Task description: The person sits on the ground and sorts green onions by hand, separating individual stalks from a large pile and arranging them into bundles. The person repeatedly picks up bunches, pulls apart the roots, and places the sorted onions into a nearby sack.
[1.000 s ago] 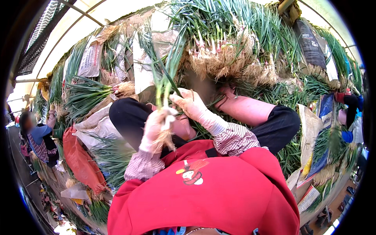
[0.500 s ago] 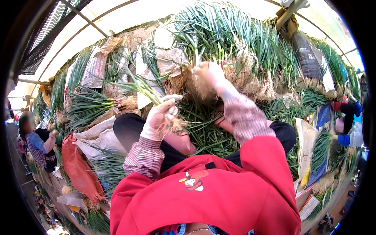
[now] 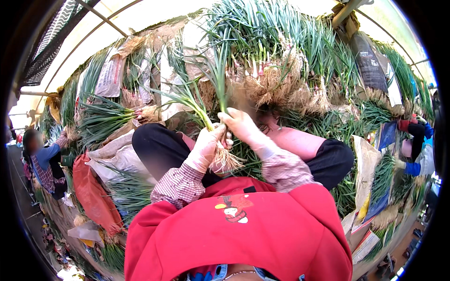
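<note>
My left hand point(image 3: 205, 149), in a thin pale glove, is closed around a few green onions point(image 3: 198, 110). Their leaves point up and to the left, and pale stringy roots hang below the fist. Close beside it, almost touching, my right hand point(image 3: 240, 125) pinches the lower part of another green onion point(image 3: 220, 86), whose dark leaves stand upright. How many stalks the right fingers hold cannot be made out. Just ahead lies a large heap of green onions point(image 3: 262, 63) with its shaggy roots facing me. Loose green leaves point(image 3: 251, 166) cover the ground between my legs.
A tied-looking bunch of green onions point(image 3: 105, 117) lies to the left, near a white sack point(image 3: 124, 159) and an orange-red sack point(image 3: 93, 199). A dark sack point(image 3: 369, 65) stands at the far right. Other people point(image 3: 44, 159) sit at both sides, among more onion rows.
My right hand has come back from the heap toward my left hand, bringing a green onion away with it. The left hand has shifted slightly right and down, still gripping its onions.
</note>
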Demonstrator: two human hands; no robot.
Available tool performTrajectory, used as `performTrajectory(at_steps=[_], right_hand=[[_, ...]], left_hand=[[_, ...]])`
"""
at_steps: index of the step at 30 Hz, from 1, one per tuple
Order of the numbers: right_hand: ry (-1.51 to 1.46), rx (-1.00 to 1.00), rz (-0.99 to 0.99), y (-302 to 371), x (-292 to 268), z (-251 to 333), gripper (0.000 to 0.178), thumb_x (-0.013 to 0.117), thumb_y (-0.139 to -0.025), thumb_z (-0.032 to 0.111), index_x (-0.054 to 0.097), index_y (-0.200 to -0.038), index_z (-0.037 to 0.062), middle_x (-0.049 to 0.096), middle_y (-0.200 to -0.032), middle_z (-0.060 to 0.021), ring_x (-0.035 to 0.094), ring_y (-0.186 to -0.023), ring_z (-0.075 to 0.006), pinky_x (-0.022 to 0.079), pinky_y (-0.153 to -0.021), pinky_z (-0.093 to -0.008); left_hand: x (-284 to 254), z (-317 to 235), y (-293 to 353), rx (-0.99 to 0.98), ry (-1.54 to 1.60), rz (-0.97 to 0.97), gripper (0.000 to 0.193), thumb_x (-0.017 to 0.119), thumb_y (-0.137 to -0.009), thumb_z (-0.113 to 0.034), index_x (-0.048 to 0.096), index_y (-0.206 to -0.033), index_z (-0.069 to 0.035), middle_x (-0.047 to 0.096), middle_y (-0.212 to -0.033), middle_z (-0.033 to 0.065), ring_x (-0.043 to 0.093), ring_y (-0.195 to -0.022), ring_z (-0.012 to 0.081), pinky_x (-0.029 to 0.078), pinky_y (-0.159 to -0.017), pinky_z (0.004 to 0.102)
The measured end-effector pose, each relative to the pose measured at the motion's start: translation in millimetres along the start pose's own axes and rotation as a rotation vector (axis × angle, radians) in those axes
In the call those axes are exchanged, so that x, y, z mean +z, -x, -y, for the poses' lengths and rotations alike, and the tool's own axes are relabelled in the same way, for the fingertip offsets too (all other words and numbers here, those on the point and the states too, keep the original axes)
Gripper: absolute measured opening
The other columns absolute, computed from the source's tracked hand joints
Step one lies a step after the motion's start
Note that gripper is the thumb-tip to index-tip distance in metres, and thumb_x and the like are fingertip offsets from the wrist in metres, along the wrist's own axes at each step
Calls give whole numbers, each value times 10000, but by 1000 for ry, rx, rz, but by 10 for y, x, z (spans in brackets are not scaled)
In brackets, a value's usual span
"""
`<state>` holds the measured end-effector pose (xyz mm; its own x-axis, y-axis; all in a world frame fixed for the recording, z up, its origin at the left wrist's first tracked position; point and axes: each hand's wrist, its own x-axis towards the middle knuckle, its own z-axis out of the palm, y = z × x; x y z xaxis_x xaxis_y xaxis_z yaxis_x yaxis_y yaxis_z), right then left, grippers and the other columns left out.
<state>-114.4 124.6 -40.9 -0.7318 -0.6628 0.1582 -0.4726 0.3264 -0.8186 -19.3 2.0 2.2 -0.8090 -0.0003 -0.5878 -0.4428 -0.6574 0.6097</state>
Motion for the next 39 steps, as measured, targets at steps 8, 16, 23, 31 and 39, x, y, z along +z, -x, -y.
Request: performTrajectory(at_steps=[8,16,23,31,39], right_hand=[[539,142,576,693,-176,-873,362,547,-878,398,630,-788,57,663,-727,-154,666,-677,-321,532,-621,-418],[159,394,-108,-917,-865,-791,235,558,-880,214,631,-1072,100,657,-748,-63,660,-788,-211,520,-688,-300],[61,299,195,366,-462,586,303,540,-913,371,646,-883,89,622,-750,-207,617,-700,-391,495,-631,-459],[-126,448,37,397,-1017,371,405,599,-884,432,629,-944,32,660,-783,-153,654,-754,-337,499,-683,-408],[315,531,-153,-366,-1107,-230,443,532,-895,470,601,-1089,77,684,-893,-159,669,-849,-323,503,-758,-423]], left_hand=[[-459,-977,1148,297,323,120,239,489,-992,-184,480,-1097,31,455,-735,-7,380,-410,19,351,-367,161],[30,-727,379,44,102,265,323,496,-972,-190,551,-1161,66,304,-539,-46,365,-495,83,378,-536,263],[75,-288,-255,-16,-55,210,331,536,-958,-173,566,-1201,51,674,-1000,116,659,-849,178,513,-643,236],[184,-118,123,-155,25,139,189,518,-963,-142,555,-1083,-1,588,-745,41,532,-549,124,465,-538,250],[-307,-1382,1779,502,555,419,123,400,-995,-89,329,-896,-72,437,-697,49,433,-358,61,352,-268,170]])
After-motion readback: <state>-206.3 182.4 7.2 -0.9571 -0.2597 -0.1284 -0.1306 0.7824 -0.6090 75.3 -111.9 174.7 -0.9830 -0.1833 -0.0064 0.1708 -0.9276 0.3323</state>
